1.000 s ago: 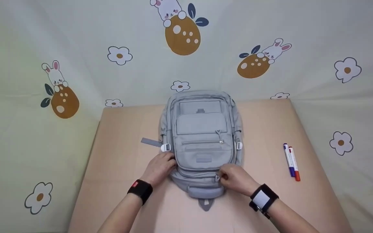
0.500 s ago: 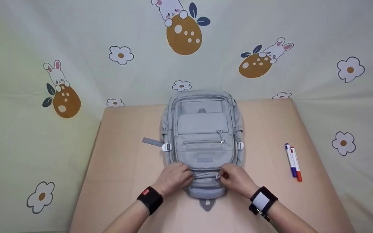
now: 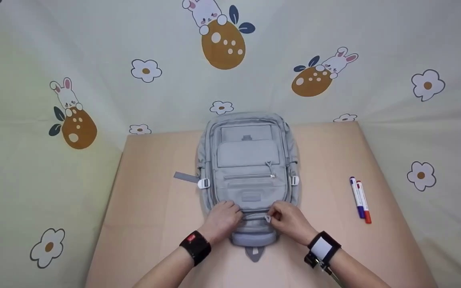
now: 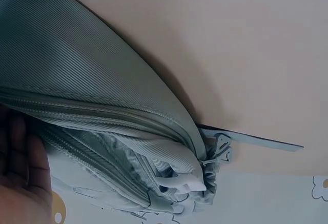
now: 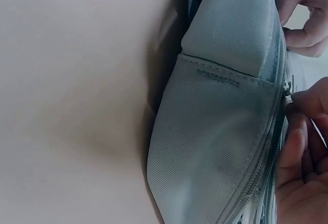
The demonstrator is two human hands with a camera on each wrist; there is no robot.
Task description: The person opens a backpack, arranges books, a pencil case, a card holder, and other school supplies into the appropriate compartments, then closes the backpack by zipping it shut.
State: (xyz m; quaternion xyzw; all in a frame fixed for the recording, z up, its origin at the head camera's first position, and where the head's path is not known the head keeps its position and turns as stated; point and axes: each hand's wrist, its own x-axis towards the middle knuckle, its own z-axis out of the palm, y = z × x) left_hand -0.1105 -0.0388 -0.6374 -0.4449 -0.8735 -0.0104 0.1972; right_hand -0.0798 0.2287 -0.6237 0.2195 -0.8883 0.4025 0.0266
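Observation:
A grey backpack lies front up on the table, its top toward the back wall. At its lower front, my left hand grips the fabric edge beside the zipper; in the left wrist view that hand is only partly seen. My right hand pinches the zipper pull between thumb and finger, a short way to the right of the left hand. In the left wrist view, the zipper track along the backpack's left side stands parted, with fabric showing in the gap.
Two markers, with blue and red caps, lie on the table to the right. A grey strap sticks out at the backpack's left. A patterned curtain hangs behind and at both sides.
My left hand has moved from the backpack's left side to the right along its lower edge, closer to my right hand. The right hand keeps its pinch on the zipper pull, nearly unmoved.

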